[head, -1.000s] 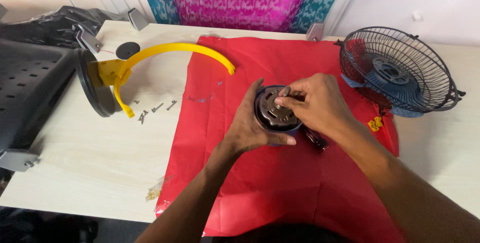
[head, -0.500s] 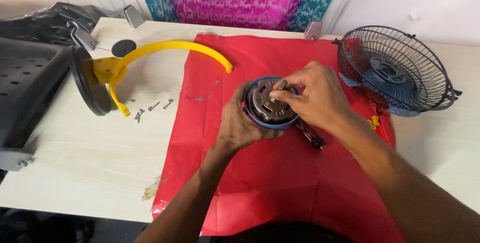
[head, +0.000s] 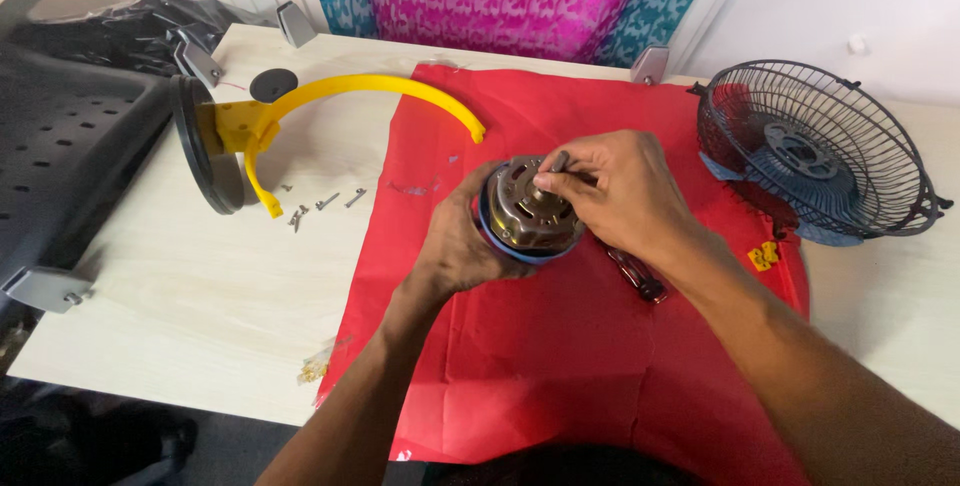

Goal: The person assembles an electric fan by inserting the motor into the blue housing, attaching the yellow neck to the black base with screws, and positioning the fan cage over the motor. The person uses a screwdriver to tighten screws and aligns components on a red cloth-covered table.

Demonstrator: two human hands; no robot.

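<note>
Holding the fan motor (head: 527, 218) up off the red cloth (head: 560, 346), my left hand (head: 455, 241) is wrapped around its left side, fingers closed on the blue housing that rims the metal body. My right hand (head: 615, 191) sits over the motor's far right edge, thumb and forefinger pinched together on a small dark piece at the top face; I cannot tell whether that piece is a screw or a shaft end. The motor is at the middle of the cloth, tilted with its face up toward me.

I judge the step in hand to be working a small fastener at the motor's face by fingertip. The next move, as I read it, calls for a steady left-hand clamp while the right fingers turn in place.

A dark-handled tool (head: 632, 271) lies on the cloth just under my right wrist. Loose screws (head: 325, 204) lie on the wooden table (head: 200, 296) to the left, near the yellow bracket (head: 350, 91). The wire fan cage (head: 815, 151) rests at the far right.
</note>
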